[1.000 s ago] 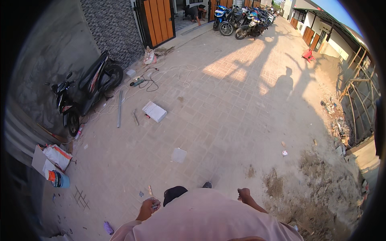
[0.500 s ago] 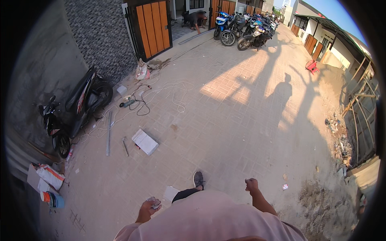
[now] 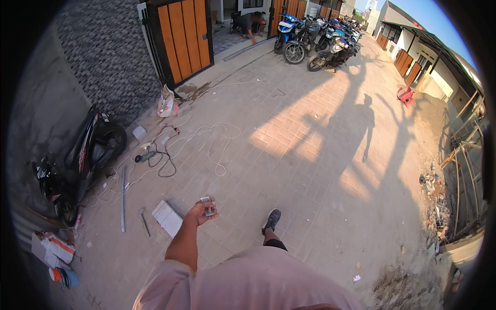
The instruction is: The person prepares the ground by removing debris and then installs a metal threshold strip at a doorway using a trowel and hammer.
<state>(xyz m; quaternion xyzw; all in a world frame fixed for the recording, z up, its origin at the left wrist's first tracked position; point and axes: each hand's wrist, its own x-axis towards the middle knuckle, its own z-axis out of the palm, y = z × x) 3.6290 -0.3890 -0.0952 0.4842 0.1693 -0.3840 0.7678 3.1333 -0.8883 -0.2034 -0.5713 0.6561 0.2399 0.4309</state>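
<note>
My left hand (image 3: 196, 213) reaches forward over the paving, fingers closed round a small flat grey-white piece (image 3: 208, 205); its exact kind cannot be made out. Beside the left forearm lies a white rectangular block or box (image 3: 166, 217), partly covered by the arm. To its left a hammer-like tool (image 3: 144, 223) rests on the ground, then a long grey metal bar (image 3: 123, 199). My right hand is out of view. One dark shoe (image 3: 271, 219) stands forward on the paving.
A black scooter (image 3: 85, 160) stands along the left wall. An angle grinder (image 3: 146, 156) and a loose white cable (image 3: 221, 168) lie nearby. Parked motorcycles (image 3: 320, 44) and a crouching person (image 3: 251, 26) are farther off. A bucket (image 3: 70, 277) and rubble (image 3: 439, 217) flank the path.
My left hand has swung forward and up with the grey-white piece. My right hand has left the view. The other foot is now forward, and ground objects sit lower and farther left.
</note>
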